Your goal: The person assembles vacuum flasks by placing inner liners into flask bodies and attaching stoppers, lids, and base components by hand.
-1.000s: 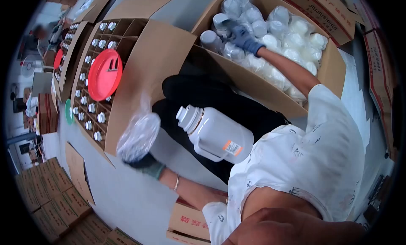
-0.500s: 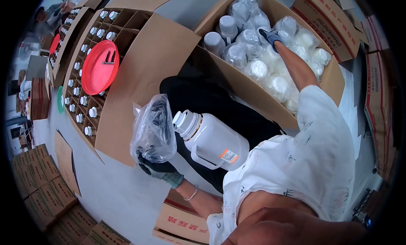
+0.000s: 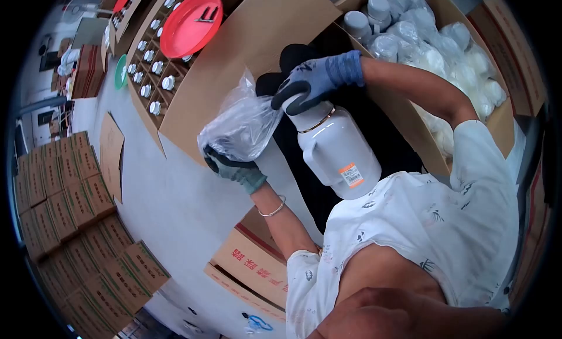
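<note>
A white jug [image 3: 336, 143] with a side handle, a gold ring at its neck and an orange-and-white label lies tilted on my lap, its top pointing up and left. My right hand [image 3: 319, 84], in a blue-grey glove with dark fingers, is closed over the jug's top and hides most of it. In my gloved left hand [image 3: 234, 168] is a crumpled clear plastic bag [image 3: 240, 125], held beside the jug's top. My left fingers are partly hidden behind the bag.
An open carton [image 3: 424, 119] of bagged white jugs stands to the right. At upper left, a divided carton [image 3: 161, 119] holds several white-capped items, with a red tray [image 3: 192, 26] on top. Stacked boxes [image 3: 82, 210] stand at left; another carton [image 3: 252, 260] sits below my left arm.
My right hand has left the carton of bagged jugs and now grips the jug's top. My left hand still holds the bag. The whole view has shifted.
</note>
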`<move>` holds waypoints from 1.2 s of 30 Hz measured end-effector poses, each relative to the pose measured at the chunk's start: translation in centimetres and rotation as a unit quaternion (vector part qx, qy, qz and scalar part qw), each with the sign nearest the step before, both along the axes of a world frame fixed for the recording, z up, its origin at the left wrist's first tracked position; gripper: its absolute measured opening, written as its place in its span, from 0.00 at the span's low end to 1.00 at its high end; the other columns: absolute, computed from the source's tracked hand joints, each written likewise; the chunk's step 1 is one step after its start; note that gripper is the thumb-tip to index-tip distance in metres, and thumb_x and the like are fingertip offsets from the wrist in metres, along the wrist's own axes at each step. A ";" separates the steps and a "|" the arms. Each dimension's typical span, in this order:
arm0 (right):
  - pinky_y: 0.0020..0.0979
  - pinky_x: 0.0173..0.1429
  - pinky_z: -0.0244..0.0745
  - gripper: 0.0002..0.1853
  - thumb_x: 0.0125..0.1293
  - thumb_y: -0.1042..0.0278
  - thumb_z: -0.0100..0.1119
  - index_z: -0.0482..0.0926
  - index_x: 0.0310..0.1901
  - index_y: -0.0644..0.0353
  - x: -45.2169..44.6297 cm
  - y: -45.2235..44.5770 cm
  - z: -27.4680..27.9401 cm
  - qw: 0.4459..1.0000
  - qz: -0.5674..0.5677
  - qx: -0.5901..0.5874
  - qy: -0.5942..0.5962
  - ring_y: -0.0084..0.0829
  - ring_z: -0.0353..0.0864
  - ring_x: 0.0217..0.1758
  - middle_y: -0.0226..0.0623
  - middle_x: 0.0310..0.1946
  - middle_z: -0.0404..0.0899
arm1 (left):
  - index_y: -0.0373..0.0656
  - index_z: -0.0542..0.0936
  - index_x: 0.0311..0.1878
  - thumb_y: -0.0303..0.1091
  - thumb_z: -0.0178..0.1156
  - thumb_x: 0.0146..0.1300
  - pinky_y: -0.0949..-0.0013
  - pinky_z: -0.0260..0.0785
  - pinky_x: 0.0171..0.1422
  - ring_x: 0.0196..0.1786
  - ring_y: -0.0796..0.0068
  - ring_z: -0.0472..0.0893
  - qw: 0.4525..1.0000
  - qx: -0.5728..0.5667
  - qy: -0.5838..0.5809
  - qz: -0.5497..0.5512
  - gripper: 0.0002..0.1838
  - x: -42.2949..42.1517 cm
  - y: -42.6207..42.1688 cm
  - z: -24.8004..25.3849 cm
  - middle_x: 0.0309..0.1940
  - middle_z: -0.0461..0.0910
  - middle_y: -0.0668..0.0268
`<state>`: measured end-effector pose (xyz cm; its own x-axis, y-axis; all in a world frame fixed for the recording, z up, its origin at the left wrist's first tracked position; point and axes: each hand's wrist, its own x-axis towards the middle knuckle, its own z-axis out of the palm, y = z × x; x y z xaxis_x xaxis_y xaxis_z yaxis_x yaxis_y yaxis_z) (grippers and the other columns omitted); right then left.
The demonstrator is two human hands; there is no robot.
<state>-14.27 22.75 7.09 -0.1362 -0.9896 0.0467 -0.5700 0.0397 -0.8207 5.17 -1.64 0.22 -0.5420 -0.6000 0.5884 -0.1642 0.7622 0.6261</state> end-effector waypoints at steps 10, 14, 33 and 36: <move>0.36 0.61 0.72 0.36 0.59 0.40 0.63 0.73 0.60 0.61 1.5 0.1 1.4 0.986 -0.064 0.099 -0.116 0.39 0.78 0.56 0.48 0.52 0.78 | 0.36 0.76 0.49 0.29 0.57 0.64 0.65 0.73 0.53 0.46 0.68 0.79 0.996 0.073 0.034 0.050 0.12 0.5 -2.1 -0.9 0.44 0.79 0.62; 0.35 0.53 0.75 0.36 0.53 0.42 0.69 0.75 0.55 0.62 1.8 -0.1 4.6 0.946 -0.155 0.272 0.085 0.37 0.80 0.47 0.45 0.44 0.79 | 0.35 0.77 0.50 0.32 0.53 0.69 0.66 0.72 0.56 0.48 0.70 0.77 0.891 0.378 0.242 -0.072 0.12 -1.4 0.5 0.1 0.47 0.78 0.62; 0.41 0.60 0.67 0.20 0.55 0.54 0.67 0.80 0.45 0.56 -3.0 0.0 -4.2 0.938 -0.174 -0.124 0.273 0.44 0.74 0.52 0.44 0.48 0.74 | 0.29 0.75 0.56 0.31 0.59 0.66 0.68 0.71 0.53 0.48 0.72 0.77 0.896 0.384 -0.004 -0.223 0.19 -0.4 4.6 0.3 0.48 0.80 0.59; 0.47 0.66 0.61 0.20 0.50 0.67 0.67 0.78 0.48 0.55 -0.8 4.1 -3.7 0.919 -0.213 -0.156 0.292 0.48 0.66 0.63 0.45 0.55 0.69 | 0.30 0.74 0.58 0.23 0.60 0.58 0.69 0.72 0.55 0.52 0.69 0.78 0.877 0.367 -0.054 -0.305 0.23 2.8 4.8 -0.4 0.53 0.78 0.54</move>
